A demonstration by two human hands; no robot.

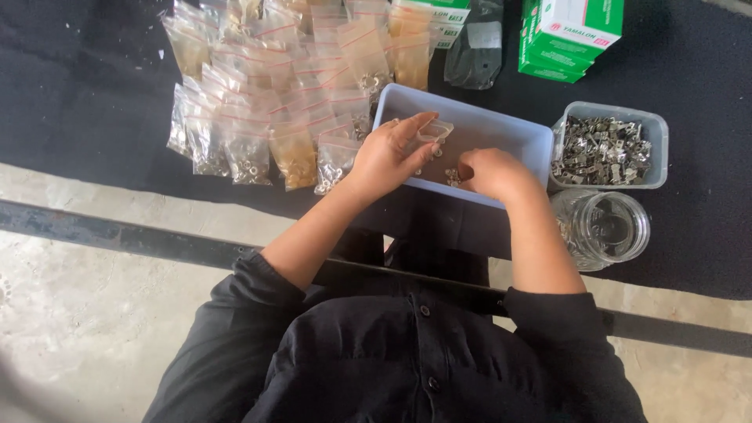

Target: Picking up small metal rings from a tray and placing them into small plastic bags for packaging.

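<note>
Black mat (94,94) under everything. Pale blue tray (501,129) at centre, both hands inside. Left hand (388,157) pinching small clear bag (435,130) open above tray, fingers spread. Right hand (492,172) curled low over few small metal parts (452,175) on tray floor; grasp hidden, cannot tell. Best done, likely: bag mouth held wide and close over tray, parts fed in small pinches, spills caught by tray. Pile of filled red-striped zip bags (274,86) left of tray. Green-white boxes (568,35) top right. Clear tub (607,145) of metal clips right. Empty-looking glass jar (603,229) below tub.
</note>
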